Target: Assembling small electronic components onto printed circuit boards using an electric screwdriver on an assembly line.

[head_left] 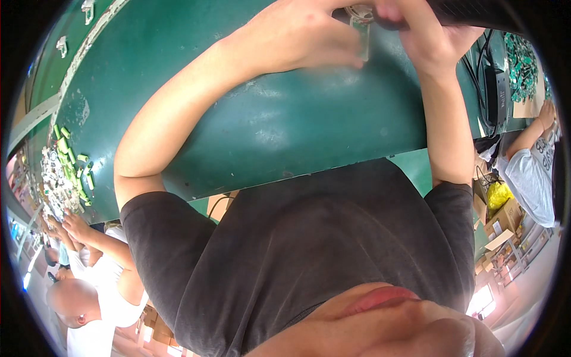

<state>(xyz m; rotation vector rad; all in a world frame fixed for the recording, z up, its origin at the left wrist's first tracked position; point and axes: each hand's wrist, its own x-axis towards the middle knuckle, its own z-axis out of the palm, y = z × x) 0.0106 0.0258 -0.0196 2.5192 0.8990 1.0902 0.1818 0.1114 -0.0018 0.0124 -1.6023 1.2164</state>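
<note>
At the top edge, over a green work table, both my hands are close together around a small part with a round metallic end and a pale greenish strip. My left hand curls around its left side, thumb and fingers bent inward and partly smeared by motion. From the right, my right hand is closed, with a dark rounded object by its fingertips. The picture's edge and my fingers hide much of what is held. Both bare forearms rest over or near the table.
Green cylindrical pieces and small whitish parts lie at the left end, where a co-worker's hand reaches. On the right are black cables, a black adapter box, a heap of green pieces and another co-worker's arm.
</note>
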